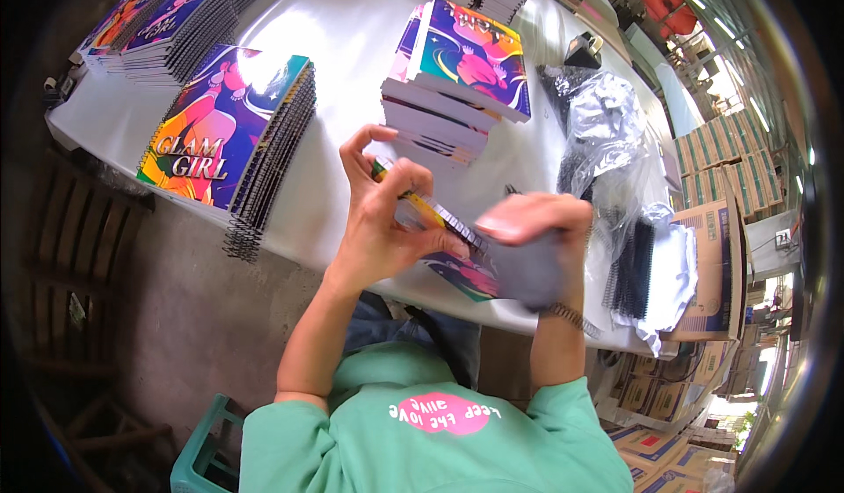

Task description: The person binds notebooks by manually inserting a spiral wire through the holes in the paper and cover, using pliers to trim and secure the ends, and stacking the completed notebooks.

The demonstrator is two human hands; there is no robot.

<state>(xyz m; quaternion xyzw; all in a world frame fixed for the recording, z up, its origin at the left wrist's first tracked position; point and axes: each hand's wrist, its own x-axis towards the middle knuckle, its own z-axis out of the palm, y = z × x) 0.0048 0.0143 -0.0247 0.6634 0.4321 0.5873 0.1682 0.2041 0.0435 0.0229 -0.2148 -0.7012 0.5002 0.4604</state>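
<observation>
Coil-bound notebooks point(211, 132) stacked at left. Centre: my left hand point(376, 216) holds notebook point(428, 209) edge-on over white table point(347, 71), thumb and curled fingers pinching it; step looks like fitting coil point(576, 320) along its edge. Next move calls for steady grip. Right: my right hand point(545, 216) blurred, finger state I cannot tell; coil's end shows near wrist.

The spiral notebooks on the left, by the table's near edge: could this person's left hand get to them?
Probably yes: nothing visible stands between the left hand and the notebooks, but that hand holds a booklet it may need to release.
</observation>
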